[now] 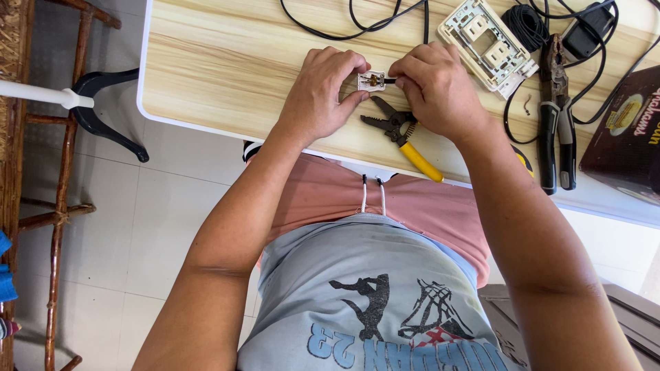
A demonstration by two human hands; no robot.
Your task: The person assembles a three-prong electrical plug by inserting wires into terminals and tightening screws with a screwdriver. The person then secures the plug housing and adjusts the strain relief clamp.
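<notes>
Pale wood-grain laminate with a white rim covers the table (227, 62), which stands over a floor of large off-white tiles (130, 227); a dark wooden chair frame (58, 206) stands at the left. Near the table's front edge, the left hand (320, 93) and right hand (436, 86) both pinch a small white plastic plug piece (372, 81) with brass contacts, fingers closed tight on it from either side. Just below it lie yellow-handled wire strippers (402, 135). Black-handled pliers (555, 117), a white socket plate (489, 45) and looping black cable (357, 27) lie nearby.
</notes>
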